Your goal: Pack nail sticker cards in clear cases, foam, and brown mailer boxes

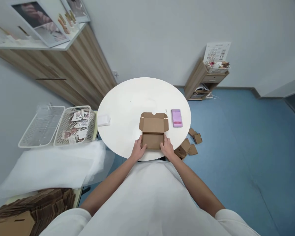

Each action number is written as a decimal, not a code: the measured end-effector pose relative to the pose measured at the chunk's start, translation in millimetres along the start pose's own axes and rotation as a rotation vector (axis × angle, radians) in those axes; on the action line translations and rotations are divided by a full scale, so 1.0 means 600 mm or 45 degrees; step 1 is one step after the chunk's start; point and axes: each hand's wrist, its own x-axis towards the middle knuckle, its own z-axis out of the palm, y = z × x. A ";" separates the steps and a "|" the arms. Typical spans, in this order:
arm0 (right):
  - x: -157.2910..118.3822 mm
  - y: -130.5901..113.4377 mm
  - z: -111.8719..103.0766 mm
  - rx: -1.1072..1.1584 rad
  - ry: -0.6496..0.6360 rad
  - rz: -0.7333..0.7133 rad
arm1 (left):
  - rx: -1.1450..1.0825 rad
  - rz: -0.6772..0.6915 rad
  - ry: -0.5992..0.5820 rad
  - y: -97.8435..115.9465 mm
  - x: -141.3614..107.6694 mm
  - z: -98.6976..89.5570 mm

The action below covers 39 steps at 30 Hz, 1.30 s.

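Observation:
An open brown cardboard mailer box (153, 141) rests on the near part of the white oval table (137, 95), its lid (153, 124) folded back away from me. The inside looks bare. My left hand (138, 148) grips the box's left wall, thumb over the edge. On the opposite wall my right hand (167, 147) holds in the same way. To the right on the table lies a purple packet (176, 117), partly blurred. A small white packet (103, 120) sits at the table's left edge.
Left of the table stand white baskets, one (61, 139) with several small picture packets. White sheet material (59, 164) and stacked flat cardboard (49, 206) lie nearer. Folded cardboard boxes (186, 146) are on the floor at right. A wooden cabinet (88, 65) and a small shelf (199, 77) stand behind.

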 end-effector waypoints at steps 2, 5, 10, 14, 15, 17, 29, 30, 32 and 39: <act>-0.007 0.027 -0.022 0.059 0.059 0.014 | 0.006 0.050 -0.004 0.032 0.004 0.019; -0.024 0.084 -0.055 0.166 0.172 0.072 | 0.024 0.163 -0.095 0.084 0.011 0.057; -0.065 0.204 -0.086 0.389 0.437 0.232 | 0.155 0.322 -0.383 0.165 0.027 0.150; -0.093 0.289 -0.091 0.523 0.611 0.413 | 0.229 0.450 -0.595 0.215 0.042 0.230; -0.099 0.305 -0.091 0.544 0.626 0.456 | 0.240 0.476 -0.637 0.225 0.045 0.247; -0.109 0.330 -0.093 0.567 0.645 0.518 | 0.251 0.505 -0.698 0.242 0.049 0.275; -0.085 0.338 -0.106 0.661 0.810 0.175 | -0.013 0.425 -0.355 0.246 0.056 0.270; -0.075 0.331 -0.107 0.647 0.801 0.127 | -0.021 0.414 -0.309 0.240 0.057 0.262; -0.055 0.311 -0.110 0.606 0.759 0.035 | -0.045 0.400 -0.214 0.226 0.058 0.243; 0.011 0.191 -0.082 0.460 0.351 -0.241 | -0.018 0.259 0.155 0.139 0.056 0.158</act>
